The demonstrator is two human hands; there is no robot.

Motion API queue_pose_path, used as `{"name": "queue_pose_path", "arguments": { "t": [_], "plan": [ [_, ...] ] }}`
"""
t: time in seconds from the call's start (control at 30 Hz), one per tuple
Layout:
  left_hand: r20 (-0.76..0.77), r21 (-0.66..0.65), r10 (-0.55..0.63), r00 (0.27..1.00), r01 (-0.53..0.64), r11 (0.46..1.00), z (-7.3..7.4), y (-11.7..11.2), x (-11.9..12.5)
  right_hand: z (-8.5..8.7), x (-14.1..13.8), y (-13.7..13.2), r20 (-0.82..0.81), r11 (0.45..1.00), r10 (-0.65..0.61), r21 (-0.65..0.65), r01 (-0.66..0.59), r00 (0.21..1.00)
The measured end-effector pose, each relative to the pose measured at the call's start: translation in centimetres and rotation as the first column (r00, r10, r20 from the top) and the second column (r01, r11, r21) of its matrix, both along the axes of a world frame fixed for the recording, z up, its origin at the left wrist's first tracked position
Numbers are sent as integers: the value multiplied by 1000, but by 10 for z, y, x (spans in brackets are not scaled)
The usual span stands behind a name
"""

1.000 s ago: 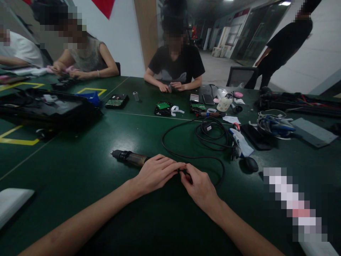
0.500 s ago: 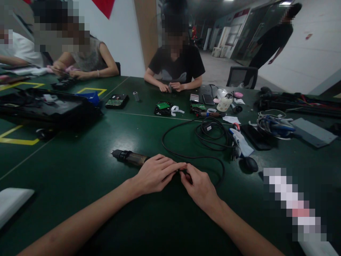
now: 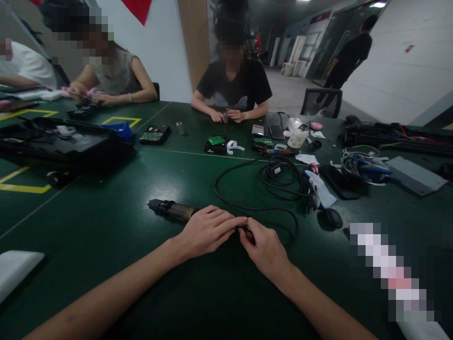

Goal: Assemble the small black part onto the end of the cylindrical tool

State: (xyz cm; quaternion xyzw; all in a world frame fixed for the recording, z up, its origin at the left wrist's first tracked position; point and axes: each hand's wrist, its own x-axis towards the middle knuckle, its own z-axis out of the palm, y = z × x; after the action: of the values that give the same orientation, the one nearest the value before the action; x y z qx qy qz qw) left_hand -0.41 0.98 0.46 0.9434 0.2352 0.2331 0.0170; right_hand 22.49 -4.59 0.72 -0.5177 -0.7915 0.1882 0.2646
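An electric screwdriver lies on the green tabletop, its metal tip pointing left. My left hand is wrapped over the rear half of its body, fingers stretched to the right and hiding that end. Close against those fingertips, my right hand is closed in a pinch on a small dark piece at the tool's tail, where the black cable seems to join. Most of that joint is covered by the fingers. From there the cable curves right and back into a loose coil.
A black housing stands at left. Circuit-board units, another screwdriver, a patterned cup and a phone lie further back. A black blower bulb is at right. Co-workers sit across the table.
My hands and the screwdriver hold almost the same position. In the background, a person in black has walked a little to the left.
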Motion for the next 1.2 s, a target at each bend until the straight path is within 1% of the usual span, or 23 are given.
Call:
{"name": "queue_pose_path", "arguments": {
  "t": [0.1,0.23,0.33,0.43,0.63,0.8,0.93,1.0,1.2],
  "plan": [
    [-13,-20,-28,1000,27,999,0,0,-1,1,0,-1,2,1000,-8,-2,8,1000],
    [4,23,-10,1000,10,1000,-2,1,-1,3,0,-1,-1,1000,10,-24,-10,1000],
    [-6,17,-2,1000,2,1000,-2,0,-1,3,-1,-1,-8,1000,6,-12,-6,1000],
    [-23,12,-26,999,27,1000,-1,0,-2,3,-1,-1,-5,1000,-7,4,7,1000],
    [-20,74,0,1000,1,997,-3,0,-1,2,-1,-1,-6,1000,0,-6,0,1000],
    [-40,55,-32,999,34,998,-5,0,-2,3,-1,0,-8,1000,4,2,-4,1000],
    [-43,71,-5,999,8,997,-4,0,-2,3,-1,0,-1,1000,11,-4,-11,1000],
    [-41,59,1,999,2,998,-3,0,-2,3,-1,0,2,1000,4,-2,-4,1000],
    [-36,32,-44,998,45,998,-3,1,-4,4,-1,-1,-2,1000,14,11,-14,1000]
  ]
}}
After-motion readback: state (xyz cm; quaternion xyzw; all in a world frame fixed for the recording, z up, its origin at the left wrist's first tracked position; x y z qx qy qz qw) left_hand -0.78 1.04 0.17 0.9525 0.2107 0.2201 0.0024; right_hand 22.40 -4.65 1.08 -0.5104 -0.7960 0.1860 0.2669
